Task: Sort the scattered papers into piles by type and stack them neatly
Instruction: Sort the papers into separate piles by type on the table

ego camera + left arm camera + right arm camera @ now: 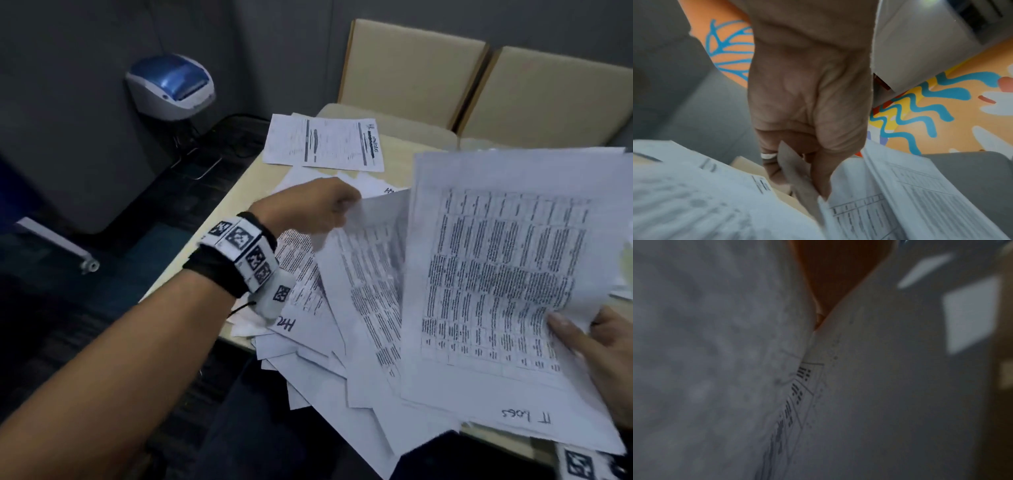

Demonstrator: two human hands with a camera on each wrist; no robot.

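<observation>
**Kid:** Near the front edge of the table [239,192], what is the right hand [592,346] doing?

**Helper:** It grips a fan of papers [376,308], with its thumb on the top sheet [496,274]. Next, the left hand [308,205] pinches the corner of one sheet [370,240].

**Kid:** What could go wrong?

**Helper:** I think loose sheets could slip off the front edge, because the fan hangs over it. A hard pull might tear the corner.

**Kid:** Where is room?

**Helper:** Bare table shows along the left edge. Far back, two sheets [325,144] lie at the back corner, by the chairs [479,85].
</observation>
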